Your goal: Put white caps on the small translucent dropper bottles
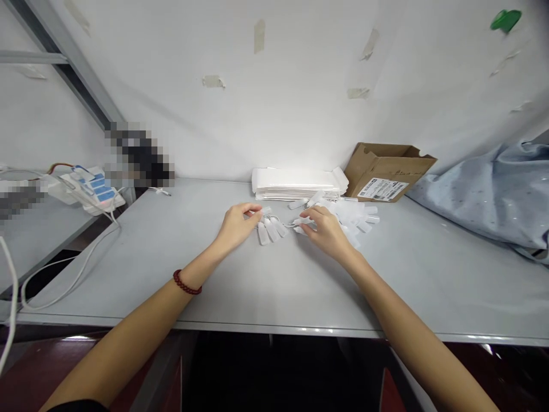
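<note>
Several small whitish translucent pieces [271, 230] lie fanned out on the grey table, joined by thin white cords. My left hand [241, 223] is at their left edge, thumb and fingers closed on one of the pieces. To the right, my right hand [325, 228] has its thumb and fingers pinched around another whitish piece near the cords. A larger pile of similar pieces [360, 214] spreads behind and to the right of my right hand, which partly hides it.
Flat white packets [300, 182] are stacked against the wall, beside an open cardboard box [386, 174]. Light blue cloth [484, 194] covers the right back. A power strip [92, 186] and white cables [86, 263] are at the left. The grey table's front edge [274, 328] runs below my forearms.
</note>
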A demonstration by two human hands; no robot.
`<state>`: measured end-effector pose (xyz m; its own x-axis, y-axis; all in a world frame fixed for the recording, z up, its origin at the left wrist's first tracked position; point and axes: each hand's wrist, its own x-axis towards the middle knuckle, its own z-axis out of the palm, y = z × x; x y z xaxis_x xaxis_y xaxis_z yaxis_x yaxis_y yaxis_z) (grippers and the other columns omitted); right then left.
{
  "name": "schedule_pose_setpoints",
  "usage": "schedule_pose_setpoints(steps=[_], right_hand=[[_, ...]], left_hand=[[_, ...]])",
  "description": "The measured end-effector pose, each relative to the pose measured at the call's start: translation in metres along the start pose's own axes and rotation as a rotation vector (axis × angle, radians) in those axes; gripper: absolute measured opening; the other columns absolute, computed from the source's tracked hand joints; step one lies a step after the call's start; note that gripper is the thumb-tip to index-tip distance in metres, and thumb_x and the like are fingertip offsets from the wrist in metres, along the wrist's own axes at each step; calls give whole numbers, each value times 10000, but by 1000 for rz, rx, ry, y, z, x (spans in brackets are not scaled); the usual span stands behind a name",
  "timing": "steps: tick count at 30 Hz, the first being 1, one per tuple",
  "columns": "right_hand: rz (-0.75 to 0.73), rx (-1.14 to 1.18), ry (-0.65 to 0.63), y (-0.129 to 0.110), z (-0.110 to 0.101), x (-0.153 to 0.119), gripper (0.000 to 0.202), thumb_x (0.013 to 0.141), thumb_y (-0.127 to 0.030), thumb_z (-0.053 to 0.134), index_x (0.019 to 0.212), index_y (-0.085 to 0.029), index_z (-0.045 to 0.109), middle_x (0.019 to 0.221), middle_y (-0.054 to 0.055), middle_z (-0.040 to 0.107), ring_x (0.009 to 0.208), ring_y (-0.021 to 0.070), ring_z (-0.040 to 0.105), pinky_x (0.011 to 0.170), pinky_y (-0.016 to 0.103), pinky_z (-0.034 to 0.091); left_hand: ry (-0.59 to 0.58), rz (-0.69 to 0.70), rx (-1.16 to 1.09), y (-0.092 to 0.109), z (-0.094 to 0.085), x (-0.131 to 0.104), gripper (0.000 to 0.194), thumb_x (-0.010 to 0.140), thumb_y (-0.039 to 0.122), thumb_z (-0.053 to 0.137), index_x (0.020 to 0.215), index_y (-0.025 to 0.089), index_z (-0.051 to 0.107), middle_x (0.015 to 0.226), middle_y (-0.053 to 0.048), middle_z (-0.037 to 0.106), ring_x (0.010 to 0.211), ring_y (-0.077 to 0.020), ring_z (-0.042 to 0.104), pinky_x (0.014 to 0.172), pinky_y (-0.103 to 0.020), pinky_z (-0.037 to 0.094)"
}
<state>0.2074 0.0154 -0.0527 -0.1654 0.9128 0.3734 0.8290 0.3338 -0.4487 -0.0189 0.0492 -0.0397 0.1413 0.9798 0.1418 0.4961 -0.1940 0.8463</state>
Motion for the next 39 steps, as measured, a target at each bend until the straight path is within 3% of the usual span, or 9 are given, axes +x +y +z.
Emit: schedule_pose_setpoints(steps=[8,12,21,26,32,35,39], right_hand=[[37,-84,-254,2,-10,-2,190,789,-100,618,972,-131,660,977,127,682,992,287,586,798,380,474],[45,-96,-309,1,-9,-2,227,798,-113,621,1022,-123,657,1019,142,677,1007,294,585,835,399,471],[76,-53,-298,-2,-9,-2,269,813,-117,594,1079,-101,632,1032,160,673,1013,285,603,835,379,472],[111,176,-210,-11,-15,-2,181,876,-226,529,979,-154,660,962,93,699,882,221,623,767,339,464],[245,599,-140,-30,-29,-3,248,881,-349,544,986,-158,663,881,54,686,823,181,630,769,320,471],[283,679,-116,-35,-32,-4,242,867,-358,574,978,-163,664,855,40,678,796,163,626,773,309,478],[268,716,-124,-37,-29,-5,247,858,-369,589,975,-166,668,839,35,670,786,158,625,788,318,490]], left_hand=[[43,-11,63,3,-3,-2,286,805,269,549,1008,151,712,1069,-73,685,863,-200,608,773,-317,472],[95,20,49,5,-3,-3,261,800,216,532,981,145,707,1055,-66,692,878,-193,615,756,-297,477],[101,89,41,6,1,-7,233,807,207,531,962,156,697,1053,-64,703,948,-206,616,759,-302,474],[80,162,7,5,4,-9,216,810,211,531,946,172,694,1029,-59,711,968,-203,621,755,-300,473],[-68,157,-145,8,5,-12,282,835,305,576,1049,159,688,1054,-78,706,982,-210,632,819,-320,482],[-151,118,-264,10,5,-14,382,835,360,599,1142,142,658,1086,-96,698,1014,-221,625,832,-327,490],[-170,65,-352,13,5,-15,418,800,402,654,1120,135,675,1050,-97,711,957,-216,635,780,-317,504]])
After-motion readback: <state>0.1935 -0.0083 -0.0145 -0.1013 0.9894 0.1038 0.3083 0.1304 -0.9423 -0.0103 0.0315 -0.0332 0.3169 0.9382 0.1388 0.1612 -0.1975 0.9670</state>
